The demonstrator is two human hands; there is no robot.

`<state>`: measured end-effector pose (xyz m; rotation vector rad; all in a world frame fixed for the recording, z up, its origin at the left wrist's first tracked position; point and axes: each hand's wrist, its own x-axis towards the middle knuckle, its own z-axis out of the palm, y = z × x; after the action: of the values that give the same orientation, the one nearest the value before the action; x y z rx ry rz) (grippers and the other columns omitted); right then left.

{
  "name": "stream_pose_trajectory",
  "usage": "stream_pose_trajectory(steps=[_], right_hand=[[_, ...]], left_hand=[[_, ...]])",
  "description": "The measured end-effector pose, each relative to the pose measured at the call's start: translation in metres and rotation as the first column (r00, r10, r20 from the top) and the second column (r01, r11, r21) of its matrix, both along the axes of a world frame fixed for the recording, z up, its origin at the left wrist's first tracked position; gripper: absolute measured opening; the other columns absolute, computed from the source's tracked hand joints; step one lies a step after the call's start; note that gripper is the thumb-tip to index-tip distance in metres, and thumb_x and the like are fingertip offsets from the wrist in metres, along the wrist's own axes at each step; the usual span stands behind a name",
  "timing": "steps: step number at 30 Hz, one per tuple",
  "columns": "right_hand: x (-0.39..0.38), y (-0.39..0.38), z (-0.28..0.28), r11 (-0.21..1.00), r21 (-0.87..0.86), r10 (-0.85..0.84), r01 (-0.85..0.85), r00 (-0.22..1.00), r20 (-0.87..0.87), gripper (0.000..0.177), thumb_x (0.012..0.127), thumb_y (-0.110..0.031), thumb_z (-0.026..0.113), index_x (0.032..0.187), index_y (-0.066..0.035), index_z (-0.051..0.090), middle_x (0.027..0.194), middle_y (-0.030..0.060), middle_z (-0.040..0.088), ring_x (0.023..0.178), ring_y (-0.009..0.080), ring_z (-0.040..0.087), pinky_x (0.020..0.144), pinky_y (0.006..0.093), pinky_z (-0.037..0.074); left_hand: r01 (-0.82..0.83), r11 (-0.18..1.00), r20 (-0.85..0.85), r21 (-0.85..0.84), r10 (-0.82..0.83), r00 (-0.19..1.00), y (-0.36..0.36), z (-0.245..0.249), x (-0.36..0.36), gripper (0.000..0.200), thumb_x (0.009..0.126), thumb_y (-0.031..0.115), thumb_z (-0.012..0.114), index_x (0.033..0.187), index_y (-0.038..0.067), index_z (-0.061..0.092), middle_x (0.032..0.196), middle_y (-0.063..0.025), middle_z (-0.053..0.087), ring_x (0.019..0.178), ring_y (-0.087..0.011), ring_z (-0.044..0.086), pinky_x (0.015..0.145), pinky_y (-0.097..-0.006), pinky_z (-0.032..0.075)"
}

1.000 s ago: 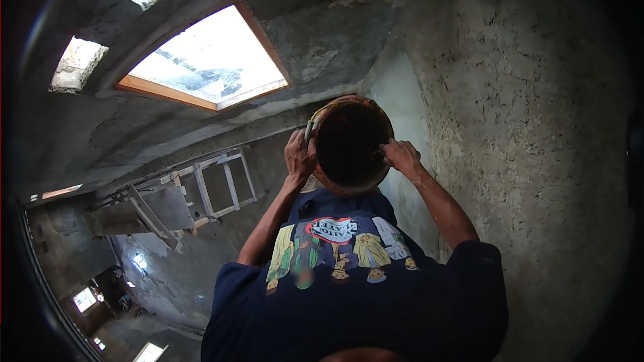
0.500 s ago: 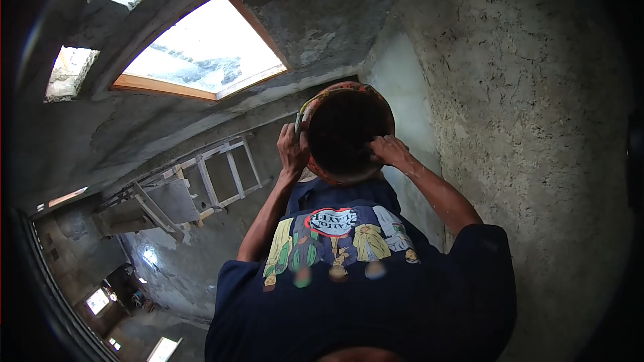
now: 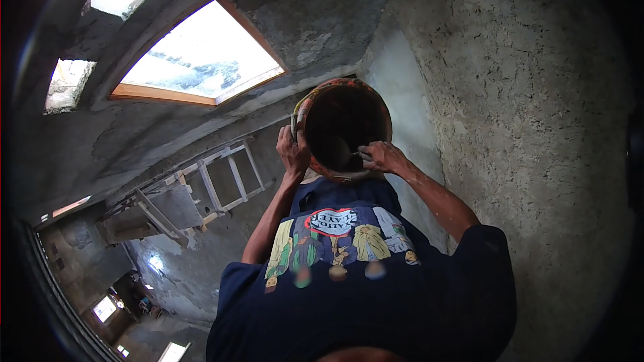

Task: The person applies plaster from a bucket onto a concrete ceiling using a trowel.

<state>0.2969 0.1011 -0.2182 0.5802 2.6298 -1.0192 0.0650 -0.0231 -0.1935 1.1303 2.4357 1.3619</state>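
A worn reddish bucket (image 3: 344, 174) is tilted with its dark mouth toward me, just beyond my lap. My left hand (image 3: 292, 151) is closed on its left rim, beside the bucket's handle (image 3: 295, 123). Over the right part of the rim reaches my right hand (image 3: 382, 157), its fingers closed round a trowel. The trowel's grey blade (image 3: 337, 150) shows dimly inside the lower part of the bucket, and its grip is hidden in my fingers. The bucket's contents are too dark to make out.
A rough plastered wall (image 3: 516, 127) rises close on my right. To the left, a wooden ladder-like frame (image 3: 235, 173) stands beyond my left arm. A wood-framed window opening (image 3: 201, 53) is at the upper left.
My right hand has shifted slightly left and down over the bucket, and the trowel blade has come into sight inside it. My left hand stays on the rim.
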Motion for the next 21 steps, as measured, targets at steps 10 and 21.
stream_pose_trajectory(steps=[10, 21], right_hand=[[0.021, 0.012, -0.016, 0.975, -0.187, -0.145, 0.121, 0.982, -0.124, 0.041, 0.068, -0.026, 0.073, 0.100, -0.003, 0.061, 0.087, 0.0192, 0.066, 0.084, 0.0379, 0.063, 0.073, 0.0415, 0.051], [0.015, 0.020, -0.002, 0.974, -0.142, -0.213, 0.178, 0.932, -0.293, 0.045, 0.078, -0.047, 0.068, 0.097, -0.007, 0.064, 0.087, 0.0140, 0.065, 0.084, 0.0340, 0.063, 0.073, 0.0389, 0.050]], left_hand=[[-0.199, 0.977, 0.073, -0.077, 0.205, 0.976, -0.010, -0.010, -0.010, 0.026, 0.092, 0.020, 0.053, 0.078, -0.002, 0.053, 0.072, -0.0180, 0.053, 0.068, -0.0370, 0.054, 0.063, -0.0443, 0.041], [-0.296, 0.945, 0.089, -0.137, 0.309, 0.947, -0.053, -0.039, -0.022, 0.027, 0.092, 0.022, 0.053, 0.078, -0.002, 0.054, 0.073, -0.0199, 0.053, 0.069, -0.0402, 0.054, 0.061, -0.0469, 0.040]])
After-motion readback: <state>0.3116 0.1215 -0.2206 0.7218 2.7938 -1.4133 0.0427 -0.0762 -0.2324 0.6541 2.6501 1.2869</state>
